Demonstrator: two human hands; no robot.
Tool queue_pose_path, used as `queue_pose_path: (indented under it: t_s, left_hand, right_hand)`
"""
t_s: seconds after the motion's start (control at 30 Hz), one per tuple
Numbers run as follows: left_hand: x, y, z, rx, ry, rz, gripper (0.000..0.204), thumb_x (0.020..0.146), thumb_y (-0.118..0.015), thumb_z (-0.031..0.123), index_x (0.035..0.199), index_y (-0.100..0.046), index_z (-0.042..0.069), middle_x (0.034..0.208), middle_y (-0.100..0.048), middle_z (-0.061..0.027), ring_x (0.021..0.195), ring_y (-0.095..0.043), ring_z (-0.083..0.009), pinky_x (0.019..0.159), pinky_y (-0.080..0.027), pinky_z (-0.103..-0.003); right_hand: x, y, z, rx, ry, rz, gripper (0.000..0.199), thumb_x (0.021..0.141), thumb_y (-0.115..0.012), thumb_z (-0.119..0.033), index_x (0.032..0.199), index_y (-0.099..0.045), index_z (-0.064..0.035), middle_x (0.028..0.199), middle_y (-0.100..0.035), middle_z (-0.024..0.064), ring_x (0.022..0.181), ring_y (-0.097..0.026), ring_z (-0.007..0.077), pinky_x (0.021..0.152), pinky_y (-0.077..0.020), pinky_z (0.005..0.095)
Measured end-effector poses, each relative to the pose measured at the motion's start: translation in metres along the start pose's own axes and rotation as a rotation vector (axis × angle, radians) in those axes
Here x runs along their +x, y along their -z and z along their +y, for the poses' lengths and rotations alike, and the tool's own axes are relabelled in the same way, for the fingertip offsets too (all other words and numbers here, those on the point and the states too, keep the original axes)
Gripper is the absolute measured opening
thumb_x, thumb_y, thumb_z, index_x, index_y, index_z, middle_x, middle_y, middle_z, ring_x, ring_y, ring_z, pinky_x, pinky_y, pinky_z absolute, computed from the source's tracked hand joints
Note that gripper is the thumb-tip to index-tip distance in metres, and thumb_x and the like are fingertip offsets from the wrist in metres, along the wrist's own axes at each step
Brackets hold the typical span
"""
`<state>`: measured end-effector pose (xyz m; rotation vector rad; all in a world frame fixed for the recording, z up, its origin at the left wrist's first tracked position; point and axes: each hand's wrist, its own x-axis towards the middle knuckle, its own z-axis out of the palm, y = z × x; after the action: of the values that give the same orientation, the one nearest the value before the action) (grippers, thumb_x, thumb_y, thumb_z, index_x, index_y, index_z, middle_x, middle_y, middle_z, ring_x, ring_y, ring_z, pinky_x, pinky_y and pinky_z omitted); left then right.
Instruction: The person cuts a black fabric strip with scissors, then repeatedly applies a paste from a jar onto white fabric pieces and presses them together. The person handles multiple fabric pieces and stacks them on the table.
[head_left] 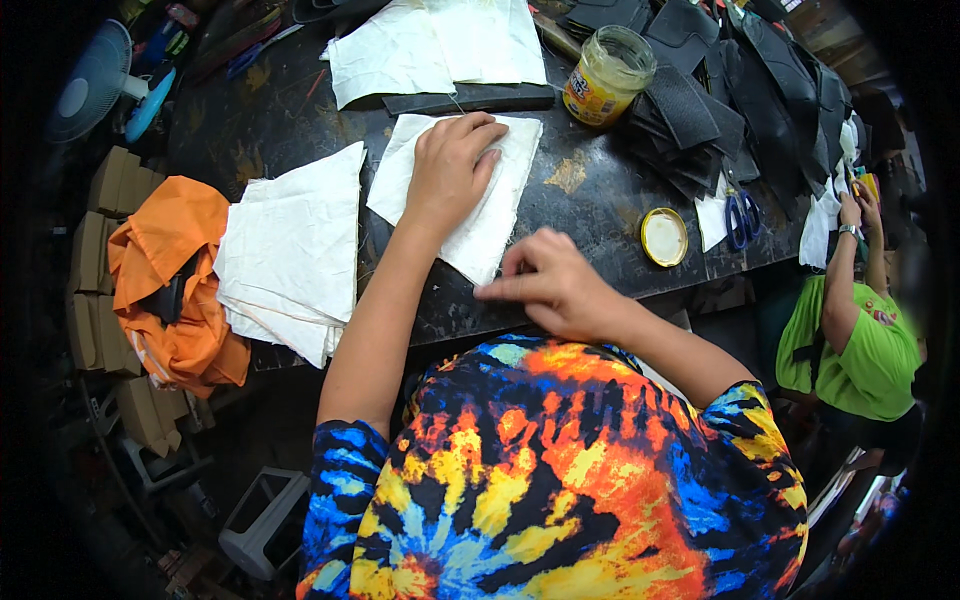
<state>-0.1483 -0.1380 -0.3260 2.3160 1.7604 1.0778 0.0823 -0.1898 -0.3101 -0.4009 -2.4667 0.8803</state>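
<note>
White cloth piece (490, 215) lying flat and slightly askew on the dark, scuffed worktop (600, 225), with one narrow corner toward the near edge. Left hand (452, 170) palm down on its upper part, fingers loosely bent and a little spread, pressing from above with nothing gripped. Right hand (565, 285) at the near corner, blurred, fingers curled in, thumb and forefinger close together; cannot tell whether cloth or thread is caught between them. Just beyond the cloth, a flat black strip (470, 98), and past that more white cloth (430, 50). To the left, a layered stack of white cloths (295, 240), touching a crumpled heap of orange fabric (170, 245). To the upper right, an uncovered glass jar (608, 75) with yellow label and pale contents; nearer the front edge, its likely match, a yellow-rimmed lid (664, 238). Farther right, piled black pieces (690, 125), then scissors (742, 200) with dark blue handles beside a white scrap (711, 218). At the margins, a fan (90, 80), cardboard boxes (95, 255), a pale stool (265, 520) and, at right, a co-worker in lime green (870, 350).
</note>
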Motion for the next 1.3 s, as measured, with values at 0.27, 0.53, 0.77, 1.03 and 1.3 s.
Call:
queue_pose_path:
  t_s: [0.27, 0.53, 0.77, 1.03, 1.3]
  left_hand:
    - [0.001, 0.001, 0.001, -0.007, 0.012, -0.003, 0.029, 0.092, -0.073, 0.014, 0.121, -0.074, 0.013, 0.127, -0.069, -0.0043, 0.124, -0.061, -0.0288, 0.109, -0.042, -0.047]
    - [0.001, 0.015, -0.003, -0.056, 0.005, -0.143, 0.04, 0.092, -0.071, 0.011, 0.131, -0.072, 0.012, 0.14, -0.066, -0.0108, 0.131, -0.06, -0.0333, 0.112, -0.044, -0.047]
    - [0.001, 0.047, 0.009, 0.004, 0.144, -0.045, 0.054, 0.084, -0.08, 0.008, 0.136, -0.065, 0.005, 0.14, -0.065, -0.0165, 0.127, -0.061, -0.0372, 0.112, -0.046, -0.046]
    - [0.002, 0.087, -0.02, -0.073, 0.729, -0.075, 0.044, 0.081, -0.087, 0.012, 0.121, -0.071, 0.002, 0.099, -0.076, -0.0117, 0.099, -0.071, -0.0286, 0.093, -0.052, -0.044]
    - [-0.003, 0.112, -0.005, -0.25, 0.138, 0.177, 0.018, 0.094, -0.066, -0.005, 0.109, -0.068, 0.004, 0.097, -0.07, -0.0122, 0.08, -0.07, -0.0253, 0.072, -0.055, -0.034]
  right_hand:
    - [0.004, 0.004, -0.008, -0.344, 0.081, 0.045, 0.042, 0.084, -0.071, -0.011, 0.124, -0.077, -0.0191, 0.1, -0.061, 0.0039, 0.098, -0.057, 0.0236, 0.084, -0.0407, 0.0398]
    - [0.025, 0.026, 0.025, -0.38, -0.139, 0.219, 0.051, 0.077, -0.07, -0.001, 0.124, -0.074, -0.0182, 0.106, -0.061, 0.0075, 0.103, -0.057, 0.0306, 0.088, -0.0439, 0.0433]
    - [0.023, 0.05, 0.023, -0.245, -0.164, 0.23, 0.033, 0.074, -0.071, 0.003, 0.102, -0.078, -0.0134, 0.107, -0.061, 0.008, 0.104, -0.059, 0.0314, 0.093, -0.0453, 0.0423]
    - [0.026, 0.056, 0.023, -0.078, -0.311, 0.395, 0.035, 0.088, -0.07, -0.002, 0.123, -0.072, -0.0095, 0.108, -0.061, 0.0128, 0.105, -0.059, 0.0326, 0.094, -0.0476, 0.0428]
    - [0.034, 0.077, 0.006, 0.058, -0.319, 0.43, 0.048, 0.09, -0.072, -0.002, 0.137, -0.065, -0.0055, 0.114, -0.064, 0.0132, 0.099, -0.063, 0.0256, 0.088, -0.0508, 0.0347]
